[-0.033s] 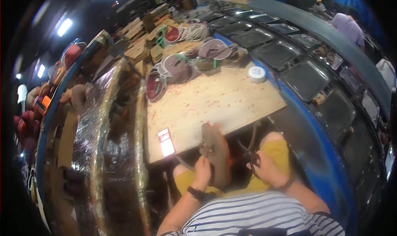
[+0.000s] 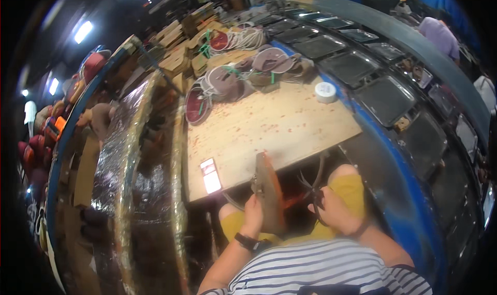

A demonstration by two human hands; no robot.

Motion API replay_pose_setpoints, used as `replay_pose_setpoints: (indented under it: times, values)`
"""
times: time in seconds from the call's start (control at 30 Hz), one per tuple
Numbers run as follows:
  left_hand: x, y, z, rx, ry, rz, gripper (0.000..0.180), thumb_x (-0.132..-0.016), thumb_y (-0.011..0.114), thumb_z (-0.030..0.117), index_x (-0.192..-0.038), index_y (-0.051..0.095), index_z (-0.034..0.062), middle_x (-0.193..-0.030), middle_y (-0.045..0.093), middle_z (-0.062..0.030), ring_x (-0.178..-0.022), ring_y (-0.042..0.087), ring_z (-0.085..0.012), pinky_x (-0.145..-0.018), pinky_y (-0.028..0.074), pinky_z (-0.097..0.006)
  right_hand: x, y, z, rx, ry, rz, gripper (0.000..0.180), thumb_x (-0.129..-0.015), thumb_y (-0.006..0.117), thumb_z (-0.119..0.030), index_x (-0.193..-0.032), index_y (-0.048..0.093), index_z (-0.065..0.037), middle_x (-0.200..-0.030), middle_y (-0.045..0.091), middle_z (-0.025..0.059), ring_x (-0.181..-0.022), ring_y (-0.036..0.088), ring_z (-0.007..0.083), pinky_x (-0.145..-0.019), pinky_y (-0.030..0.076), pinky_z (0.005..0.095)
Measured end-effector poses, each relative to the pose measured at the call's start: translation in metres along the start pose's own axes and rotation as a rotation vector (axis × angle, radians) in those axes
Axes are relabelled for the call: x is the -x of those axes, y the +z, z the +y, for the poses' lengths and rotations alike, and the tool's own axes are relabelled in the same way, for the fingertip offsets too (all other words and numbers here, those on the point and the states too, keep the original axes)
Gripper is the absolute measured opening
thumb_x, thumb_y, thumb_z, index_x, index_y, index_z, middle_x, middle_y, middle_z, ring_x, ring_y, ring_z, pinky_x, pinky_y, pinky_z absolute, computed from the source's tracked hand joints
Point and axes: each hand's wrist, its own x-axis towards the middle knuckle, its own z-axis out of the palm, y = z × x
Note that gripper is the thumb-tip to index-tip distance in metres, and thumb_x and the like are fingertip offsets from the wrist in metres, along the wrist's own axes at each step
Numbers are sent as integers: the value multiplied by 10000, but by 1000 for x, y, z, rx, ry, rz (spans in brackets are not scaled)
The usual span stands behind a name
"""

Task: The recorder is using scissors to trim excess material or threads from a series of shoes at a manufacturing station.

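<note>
My left hand [image 2: 253, 212], with a dark band at the wrist, grips a brown shoe [image 2: 267, 196] between my knees. The shoe stands on end, its toe at the board's near edge and its orange-red sole edge facing right. Close to the sole on the right, my right hand [image 2: 334, 209] is closed around a pair of dark scissors [image 2: 315, 194]. Their blades are slim and hard to make out against the dark background. A strip of reddish-orange [image 2: 295, 199] shows between the shoe and the scissors.
A wooden board [image 2: 290, 134] scattered with red scraps lies ahead. On it are a lit phone [image 2: 210, 177], a round white container [image 2: 325, 92] and several brown shoes [image 2: 225, 83]. Plastic-wrapped rails [image 2: 132, 160] run along the left. Black trays [image 2: 385, 99] line the right, beyond a blue edge [image 2: 383, 139].
The shoe has turned in my left hand, so it looks narrower and its sole edge shows more. My right hand stays nearly in place. The whole view has shifted slightly.
</note>
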Motion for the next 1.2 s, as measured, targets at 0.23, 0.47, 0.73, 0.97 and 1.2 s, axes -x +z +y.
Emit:
replay_pose_setpoints:
  times: [0.23, 0.47, 0.73, 0.97, 1.2]
  values:
    - [21, -26, -16, 504, -261, -174, 268, -1023, 395, 136, -1108, 604, -8, -992, 657, -61, -893, 601, -135, -799, 490, -279, -22, 18, -49, 162, -288, -132, 432, -848, 704, -395, -950, 543, -7, -822, 638, 188, -789, 628, 386, -685, 483, 447]
    - [35, -49, -8, 519, -356, -211, 268, -994, 439, 97, -1170, 616, -1, -1026, 679, -74, -898, 628, -155, -794, 511, -289, -29, 28, -34, 305, -207, -149, 506, -852, 652, -526, -876, 590, -24, -747, 666, 171, -749, 656, 381, -672, 500, 460]
    - [38, -63, -28, 313, -315, -422, 241, -959, 494, 102, -1103, 649, -13, -1011, 696, -98, -898, 643, -167, -780, 515, -300, -33, 23, -30, 364, -92, -151, 436, -860, 671, -457, -903, 588, -31, -806, 667, 191, -801, 644, 403, -721, 486, 484]
    - [35, -68, -11, 357, -320, -484, 292, -1000, 450, 170, -1157, 632, 4, -1084, 679, -108, -953, 630, -164, -817, 508, -294, -25, 18, -38, 329, -103, -160, 450, -858, 671, -463, -900, 589, -23, -806, 671, 206, -800, 643, 411, -713, 487, 494]
    - [40, -67, 8, 408, -571, -403, 284, -1019, 441, 134, -1232, 585, 14, -1120, 660, -74, -980, 617, -140, -836, 504, -276, -29, 23, -24, 406, -92, -135, 565, -849, 640, -553, -897, 583, 7, -768, 669, 215, -770, 663, 398, -697, 514, 467]
